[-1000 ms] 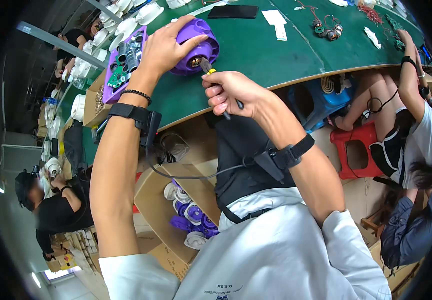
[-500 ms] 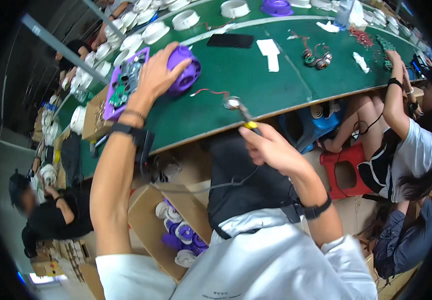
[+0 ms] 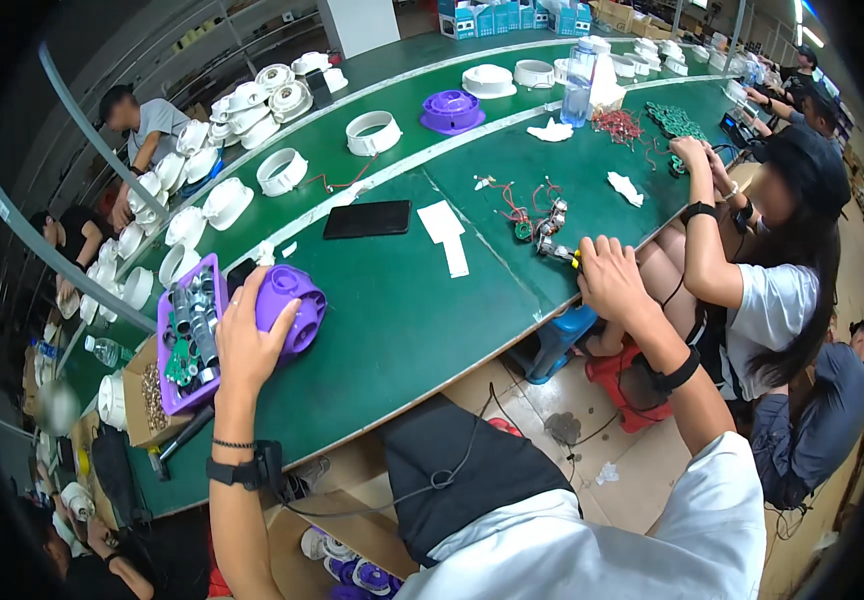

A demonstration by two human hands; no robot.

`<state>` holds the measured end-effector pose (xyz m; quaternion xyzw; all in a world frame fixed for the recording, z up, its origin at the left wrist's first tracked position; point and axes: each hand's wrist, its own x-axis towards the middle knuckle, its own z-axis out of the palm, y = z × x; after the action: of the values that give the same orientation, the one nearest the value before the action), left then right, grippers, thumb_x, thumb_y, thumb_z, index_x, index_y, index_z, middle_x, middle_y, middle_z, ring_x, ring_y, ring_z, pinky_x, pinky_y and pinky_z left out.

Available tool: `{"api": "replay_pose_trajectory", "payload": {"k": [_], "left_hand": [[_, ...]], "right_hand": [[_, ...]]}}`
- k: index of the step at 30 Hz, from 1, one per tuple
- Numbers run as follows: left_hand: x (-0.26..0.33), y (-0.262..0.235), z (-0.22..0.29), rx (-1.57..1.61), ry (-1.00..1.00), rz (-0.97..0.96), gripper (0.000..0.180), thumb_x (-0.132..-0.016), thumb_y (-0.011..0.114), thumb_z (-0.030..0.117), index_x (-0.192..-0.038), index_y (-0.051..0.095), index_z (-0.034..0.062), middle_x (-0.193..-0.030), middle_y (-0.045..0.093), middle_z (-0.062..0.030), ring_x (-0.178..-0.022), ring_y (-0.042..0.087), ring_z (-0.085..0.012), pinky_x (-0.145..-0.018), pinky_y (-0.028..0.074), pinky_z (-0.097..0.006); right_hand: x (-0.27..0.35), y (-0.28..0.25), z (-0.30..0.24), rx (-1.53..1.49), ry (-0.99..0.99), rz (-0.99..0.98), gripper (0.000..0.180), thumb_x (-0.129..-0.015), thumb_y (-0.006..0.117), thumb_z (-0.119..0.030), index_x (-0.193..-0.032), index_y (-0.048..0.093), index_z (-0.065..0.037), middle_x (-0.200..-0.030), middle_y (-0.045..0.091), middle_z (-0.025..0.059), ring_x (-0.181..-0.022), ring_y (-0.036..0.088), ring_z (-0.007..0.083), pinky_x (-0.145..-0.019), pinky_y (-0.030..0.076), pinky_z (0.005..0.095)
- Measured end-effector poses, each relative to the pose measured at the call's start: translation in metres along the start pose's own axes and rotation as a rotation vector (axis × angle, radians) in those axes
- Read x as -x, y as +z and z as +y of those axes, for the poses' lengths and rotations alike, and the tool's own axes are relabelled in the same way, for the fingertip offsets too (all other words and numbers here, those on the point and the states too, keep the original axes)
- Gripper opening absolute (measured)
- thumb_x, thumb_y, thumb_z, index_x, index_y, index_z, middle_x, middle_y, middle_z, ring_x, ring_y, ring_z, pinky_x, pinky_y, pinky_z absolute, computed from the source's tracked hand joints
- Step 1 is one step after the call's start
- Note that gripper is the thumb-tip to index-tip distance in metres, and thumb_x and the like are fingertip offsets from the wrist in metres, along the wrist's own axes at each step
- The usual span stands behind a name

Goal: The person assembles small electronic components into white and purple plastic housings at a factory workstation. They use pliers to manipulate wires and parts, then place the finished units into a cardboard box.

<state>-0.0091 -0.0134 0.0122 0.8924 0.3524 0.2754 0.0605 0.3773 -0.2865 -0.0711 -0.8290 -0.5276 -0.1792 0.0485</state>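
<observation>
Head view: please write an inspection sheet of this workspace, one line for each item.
Surface: green bench, long and curved.
Job's things: purple round housing; purple tray of small parts beside it.
Clutter: black flat device, white paper slips, white ring housings.
Hands: left hand rests on the housing; right hand on small wired parts at the bench edge.
Cables: red wires near those parts.
Surroundings: co-workers seated along the bench.

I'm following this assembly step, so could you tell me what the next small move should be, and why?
Probably bring the right hand back toward the purple housing. It grips a yellow-handled tool at the table edge, while the left hand steadies the housing.
</observation>
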Motion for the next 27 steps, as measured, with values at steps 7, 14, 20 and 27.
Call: {"api": "replay_pose_trajectory", "payload": {"k": [7,14,20,27], "left_hand": [[0.0,-0.001,-0.005,-0.012,0.016,0.008,0.057,-0.082,0.075,0.035,-0.13,0.053,0.0109,-0.105,0.064,-0.0199,-0.095,0.064,-0.0406,-0.083,0.051,-0.048],[-0.012,0.004,-0.005,-0.06,0.004,-0.018,0.055,-0.082,0.074,0.034,-0.126,0.054,0.009,-0.109,0.065,-0.0196,-0.099,0.064,-0.0406,-0.086,0.05,-0.047],[-0.016,0.005,-0.002,-0.064,-0.038,-0.056,0.056,-0.083,0.074,0.032,-0.127,0.055,0.0033,-0.115,0.064,-0.023,-0.105,0.063,-0.0406,-0.092,0.049,-0.046],[-0.014,0.008,0.0,-0.081,0.003,-0.022,0.057,-0.083,0.074,0.033,-0.127,0.055,0.0021,-0.115,0.064,-0.0229,-0.103,0.063,-0.0407,-0.09,0.05,-0.046]], "right_hand": [[0.008,-0.012,-0.001,0.014,0.071,0.039,0.048,-0.068,0.071,-0.01,-0.111,0.051,-0.001,-0.105,0.049,0.0181,-0.107,0.048,0.0355,-0.098,0.035,0.0484],[-0.014,-0.03,-0.002,0.013,-0.044,-0.026,0.048,-0.069,0.07,-0.009,-0.114,0.052,-0.001,-0.108,0.049,0.0172,-0.114,0.047,0.0338,-0.108,0.029,0.0515],[-0.036,-0.045,0.001,0.289,-0.235,-0.002,0.029,-0.082,0.06,-0.016,-0.107,0.061,-0.002,-0.114,0.054,0.0176,-0.12,0.048,0.032,-0.112,0.028,0.0505],[-0.065,-0.052,0.017,0.499,-0.346,-0.025,0.027,-0.086,0.056,-0.02,-0.105,0.066,-0.003,-0.117,0.057,0.0155,-0.123,0.047,0.0302,-0.115,0.024,0.0497]]}}
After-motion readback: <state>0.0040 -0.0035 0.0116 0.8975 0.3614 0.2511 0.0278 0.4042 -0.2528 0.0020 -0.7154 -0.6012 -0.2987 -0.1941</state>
